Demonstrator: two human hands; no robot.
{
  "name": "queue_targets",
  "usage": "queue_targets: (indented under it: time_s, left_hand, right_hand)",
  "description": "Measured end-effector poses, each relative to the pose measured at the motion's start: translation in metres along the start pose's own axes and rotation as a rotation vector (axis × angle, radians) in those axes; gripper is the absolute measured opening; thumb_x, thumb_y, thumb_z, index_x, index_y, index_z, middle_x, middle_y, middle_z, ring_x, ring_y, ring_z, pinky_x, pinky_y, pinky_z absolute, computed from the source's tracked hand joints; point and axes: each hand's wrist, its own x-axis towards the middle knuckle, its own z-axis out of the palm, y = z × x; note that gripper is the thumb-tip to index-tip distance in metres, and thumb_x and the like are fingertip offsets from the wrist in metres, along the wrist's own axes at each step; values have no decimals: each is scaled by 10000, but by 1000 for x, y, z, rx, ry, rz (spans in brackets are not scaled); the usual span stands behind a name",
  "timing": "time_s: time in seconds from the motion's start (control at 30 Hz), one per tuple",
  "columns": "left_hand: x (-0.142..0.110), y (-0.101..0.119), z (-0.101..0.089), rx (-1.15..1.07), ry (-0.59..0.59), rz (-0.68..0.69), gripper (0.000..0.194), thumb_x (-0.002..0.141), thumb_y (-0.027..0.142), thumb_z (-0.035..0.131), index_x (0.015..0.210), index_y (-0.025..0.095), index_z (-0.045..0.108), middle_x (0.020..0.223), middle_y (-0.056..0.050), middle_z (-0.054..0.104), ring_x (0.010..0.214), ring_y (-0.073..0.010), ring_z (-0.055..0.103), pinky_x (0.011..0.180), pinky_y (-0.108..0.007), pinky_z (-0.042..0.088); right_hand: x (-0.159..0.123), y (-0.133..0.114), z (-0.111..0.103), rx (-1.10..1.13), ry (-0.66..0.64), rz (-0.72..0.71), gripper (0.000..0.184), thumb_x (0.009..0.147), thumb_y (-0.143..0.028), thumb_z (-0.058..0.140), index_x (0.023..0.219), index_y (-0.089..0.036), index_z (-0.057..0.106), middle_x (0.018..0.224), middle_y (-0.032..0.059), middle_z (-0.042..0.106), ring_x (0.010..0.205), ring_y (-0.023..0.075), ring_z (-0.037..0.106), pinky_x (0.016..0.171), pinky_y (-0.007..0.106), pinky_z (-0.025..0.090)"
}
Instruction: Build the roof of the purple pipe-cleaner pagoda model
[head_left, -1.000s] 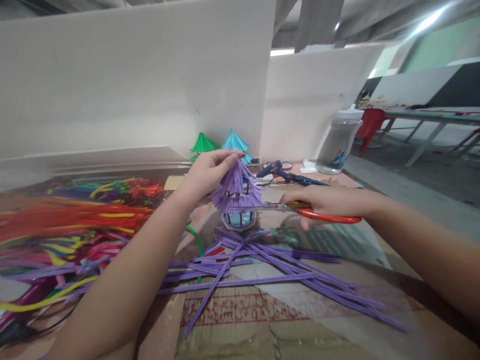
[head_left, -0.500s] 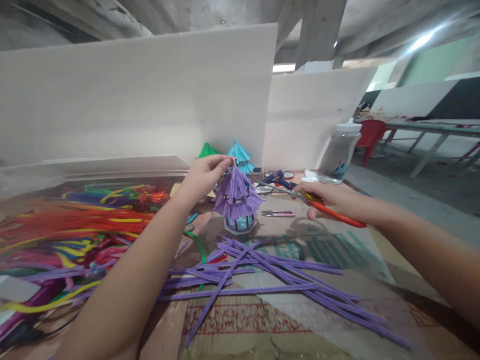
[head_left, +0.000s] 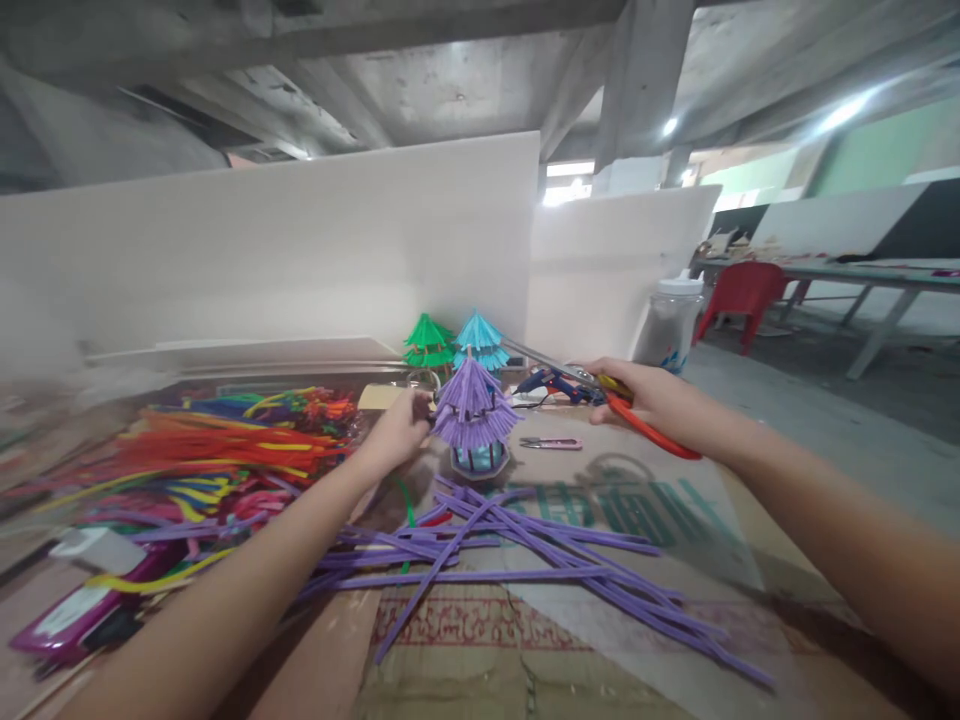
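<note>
at far left a purple device (head_left: 112, 600) lies beside a heap of loose coloured stems (head_left: 232, 445); a sleeve or forearm sweeping low there could drag some along. next comes the left hand (head_left: 403, 425), fingers curled in narrow at the near-left side of the purple tower; i cannot tell whether it grips or touches anything. behind it is the green tower (head_left: 426, 340), and in front, purple strips (head_left: 435, 577) lie crossed over one another, so pulling one could shift several.

the purple tower (head_left: 474, 415) stands upright mid-table, between the hands, just behind the strips. its base looks narrow under wide fringed roofs, so a nudge from the left fingers could tip it or bend the fringe. the blue tower (head_left: 480, 335) is behind it, and a fall backward might knock that too.

to the right, snips (head_left: 551, 443) lie flat and a glue gun (head_left: 551, 385) rests beyond; if hot, it could burn a straying wrist. the scissors (head_left: 651, 430) are held by the right hand (head_left: 649, 400), blades angled up-left toward the towers. a careless swing could nick a roof.
</note>
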Motion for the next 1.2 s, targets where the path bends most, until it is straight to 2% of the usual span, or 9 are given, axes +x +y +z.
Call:
queue_targets:
  time_s: [0.07,0.17,0.3,0.4,0.53,0.73,0.93,1.07,1.2]
  left_hand:
    - [-16,-13,8,-1,-59,-14,256,689,116,553,941,161,550,890,-33,646,828,-178,618,802,-308,495]
    - [-35,-22,17,15,-124,-27,316,750,198,575,1063,161,553,895,-29,655,753,-172,617,731,-303,502]
    - [-45,-24,30,141,-167,62,301,762,398,666,920,151,600,940,-83,642,890,-240,617,810,-350,487]
    - [-41,-24,39,286,-191,150,311,783,459,664,866,160,640,954,-92,645,948,-265,608,850,-363,470]
    - [-29,-25,49,300,-192,158,251,854,398,589,844,165,681,974,-104,664,957,-268,624,871,-376,475]
    - [-12,-20,68,195,-143,215,249,924,282,458,1043,180,652,1197,-131,642,1143,-259,579,1022,-380,436]
    - [-13,-23,74,95,-90,167,224,927,296,427,991,186,611,1039,-115,680,1019,-259,616,957,-407,475]
    - [-17,-22,70,45,-83,162,235,947,338,388,930,203,580,1035,-93,661,1019,-241,608,943,-373,470]
    - [-21,-13,67,45,-79,162,267,971,379,355,878,208,538,953,-64,633,947,-222,600,897,-351,468]
  right_hand:
    - [-2,-1,-2,-24,21,2,498,811,-472,609,1266,-272,577,1132,59,713,968,276,670,807,371,510]
    - [-6,-1,-5,-52,43,-8,485,807,-432,612,1269,-286,583,1074,52,736,945,281,676,758,353,508]
    - [-11,-5,-7,-103,84,-15,468,801,-383,617,1259,-285,598,1102,51,732,946,265,678,727,318,499]
    - [-13,-8,-8,-148,103,-27,459,799,-366,625,1252,-287,606,1151,59,714,940,259,679,726,313,496]
    - [-13,-12,-8,-191,66,-44,467,827,-362,603,1286,-280,582,1203,72,688,1000,269,664,754,332,494]
    - [-11,-8,-7,-66,32,-38,441,838,-357,584,1272,-277,562,1195,60,687,1030,265,654,807,352,500]
    - [-16,-7,1,-22,13,-70,527,823,-444,591,1314,-265,522,1013,58,725,954,286,669,780,360,508]
    - [-11,-12,12,-98,62,-46,530,809,-448,623,1300,-266,544,1097,90,701,1004,311,656,809,399,509]
    - [4,-7,21,-166,187,-45,542,810,-519,629,1239,-191,590,1143,145,648,1002,311,636,816,408,499]
